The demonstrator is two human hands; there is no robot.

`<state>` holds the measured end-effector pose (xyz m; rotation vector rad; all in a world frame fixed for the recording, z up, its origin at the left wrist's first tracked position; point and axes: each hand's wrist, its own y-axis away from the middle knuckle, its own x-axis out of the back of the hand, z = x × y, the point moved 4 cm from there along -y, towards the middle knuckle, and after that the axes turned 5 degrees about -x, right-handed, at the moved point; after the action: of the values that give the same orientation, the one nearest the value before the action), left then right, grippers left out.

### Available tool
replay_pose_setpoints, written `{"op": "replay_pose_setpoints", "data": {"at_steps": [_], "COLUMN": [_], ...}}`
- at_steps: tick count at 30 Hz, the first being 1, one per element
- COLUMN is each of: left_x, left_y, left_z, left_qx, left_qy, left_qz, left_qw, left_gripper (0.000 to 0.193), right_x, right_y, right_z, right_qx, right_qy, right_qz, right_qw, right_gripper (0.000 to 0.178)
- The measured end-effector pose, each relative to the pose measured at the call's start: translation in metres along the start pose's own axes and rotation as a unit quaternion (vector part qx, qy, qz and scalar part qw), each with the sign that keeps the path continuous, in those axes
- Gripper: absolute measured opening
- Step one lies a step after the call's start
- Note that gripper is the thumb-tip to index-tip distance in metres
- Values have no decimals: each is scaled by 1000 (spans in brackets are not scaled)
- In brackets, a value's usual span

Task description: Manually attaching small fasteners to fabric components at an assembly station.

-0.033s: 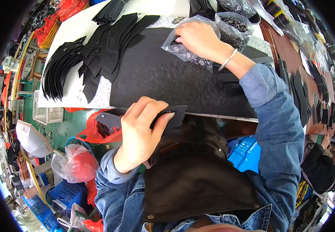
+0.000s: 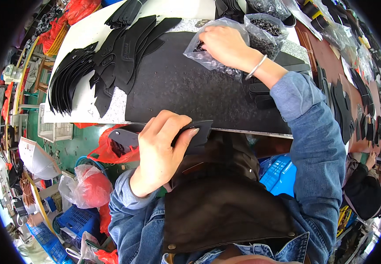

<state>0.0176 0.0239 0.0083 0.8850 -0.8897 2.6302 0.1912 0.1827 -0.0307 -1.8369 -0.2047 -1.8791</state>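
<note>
Held between the thumb and curled fingers of my left hand (image 2: 160, 147) is a black leather strap (image 2: 199, 133). It sits just off the table's near edge, and its other end, bearing a round metal stud, sticks out to the left of the hand. My right hand (image 2: 228, 44) reaches into an open clear plastic bag (image 2: 217, 64) of small dark metal fasteners at the far side of the black work mat (image 2: 186, 94). Its fingers are bent and closed among the fasteners; the fingertips are mostly hidden, so what they pinch does not show.
Overlapping black leather pieces (image 2: 127, 48) and a fanned stack of straps (image 2: 69, 79) lie on the left of the table. A second bag of fasteners (image 2: 267, 31) stands right of my hand. Red bags and blue baskets (image 2: 78, 222) crowd the floor at left. Another person (image 2: 364, 193) is at far right.
My right hand and wrist have shifted very slightly to the left within the bag. The left hand and its strap stay where they were.
</note>
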Motion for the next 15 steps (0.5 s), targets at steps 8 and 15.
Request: {"op": "replay_pose_setpoints", "data": {"at_steps": [8,15], "left_x": [-1,-6], "left_y": [1,0], "left_z": [-2,-2], "left_qx": [4,2], "left_qy": [7,15], "left_qz": [1,-5], "left_qw": [1000,1000], "left_gripper": [20,19], "right_x": [10,7], "right_y": [7,3], "right_z": [5,3], "right_qx": [19,-6], "right_qy": [-25,8], "right_qz": [91,26], "right_qw": [995,1000], "right_gripper": [10,13]}}
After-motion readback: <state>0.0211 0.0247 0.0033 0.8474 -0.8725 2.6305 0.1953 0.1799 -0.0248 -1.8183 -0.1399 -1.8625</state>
